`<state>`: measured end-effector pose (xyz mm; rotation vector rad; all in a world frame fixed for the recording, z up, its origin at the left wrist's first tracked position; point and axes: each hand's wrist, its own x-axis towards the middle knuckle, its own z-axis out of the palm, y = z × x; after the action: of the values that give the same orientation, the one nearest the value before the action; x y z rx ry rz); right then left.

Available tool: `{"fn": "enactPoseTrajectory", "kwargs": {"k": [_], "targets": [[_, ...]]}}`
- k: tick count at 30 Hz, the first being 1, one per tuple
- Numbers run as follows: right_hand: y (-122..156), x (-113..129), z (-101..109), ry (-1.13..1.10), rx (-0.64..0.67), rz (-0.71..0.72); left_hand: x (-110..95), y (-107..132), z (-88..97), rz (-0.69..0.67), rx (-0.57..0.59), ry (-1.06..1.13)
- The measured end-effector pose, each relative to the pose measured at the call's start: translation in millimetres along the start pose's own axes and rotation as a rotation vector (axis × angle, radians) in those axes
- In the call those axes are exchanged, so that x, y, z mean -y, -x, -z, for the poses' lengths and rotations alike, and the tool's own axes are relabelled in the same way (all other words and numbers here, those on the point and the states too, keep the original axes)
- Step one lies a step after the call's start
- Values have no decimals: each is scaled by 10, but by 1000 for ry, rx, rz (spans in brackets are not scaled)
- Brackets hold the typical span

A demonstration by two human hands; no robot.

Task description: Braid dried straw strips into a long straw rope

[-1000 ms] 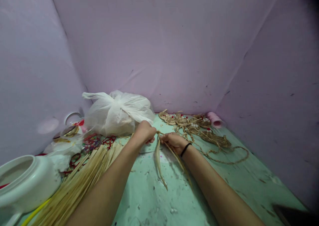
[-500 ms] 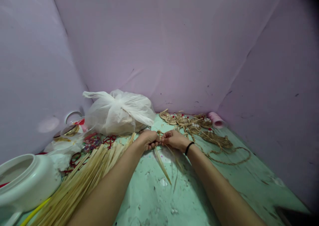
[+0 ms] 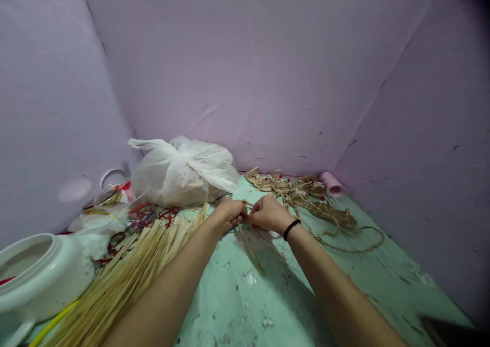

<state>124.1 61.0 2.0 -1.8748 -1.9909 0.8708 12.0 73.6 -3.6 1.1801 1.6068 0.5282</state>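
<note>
My left hand (image 3: 228, 213) and my right hand (image 3: 268, 213) meet over the green table (image 3: 344, 280), both pinched closed on thin dried straw strips (image 3: 252, 245). The loose ends of the strips hang down toward me from between the fingers. A braided straw cord (image 3: 325, 214) runs from the hands toward the back right, where it lies coiled with small red and white beads. My right wrist wears a black band.
A bundle of pale straw strips (image 3: 126, 275) lies at the left. A white plastic jar (image 3: 38, 275) stands at the far left. A knotted white plastic bag (image 3: 184, 171) sits at the back, a pink spool (image 3: 331, 183) at the back right. Pink cloth walls enclose the table.
My hands have come together and shifted slightly right. The hanging straw ends have been drawn up shorter and swung to the right.
</note>
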Motion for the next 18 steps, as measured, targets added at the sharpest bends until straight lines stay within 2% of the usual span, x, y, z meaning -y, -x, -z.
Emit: {"fn": "enactPoseTrajectory", "kwargs": {"k": [3, 5, 9, 11, 15, 18], "targets": [[83, 102, -45, 74, -27, 59, 19, -18, 30, 52, 27, 41], [102, 124, -72, 90, -51, 91, 36, -37, 61, 60, 92, 54], [31, 30, -74, -15, 54, 88, 63, -80, 119, 48, 199, 54], [-34, -46, -43, -105, 44, 52, 69, -98, 137, 46, 215, 45], [-103, -93, 13, -346, -130, -94, 64, -121, 173, 81, 300, 59], [-64, -19, -7, -559, -8, -206, 58, -126, 195, 103, 357, 75]]}}
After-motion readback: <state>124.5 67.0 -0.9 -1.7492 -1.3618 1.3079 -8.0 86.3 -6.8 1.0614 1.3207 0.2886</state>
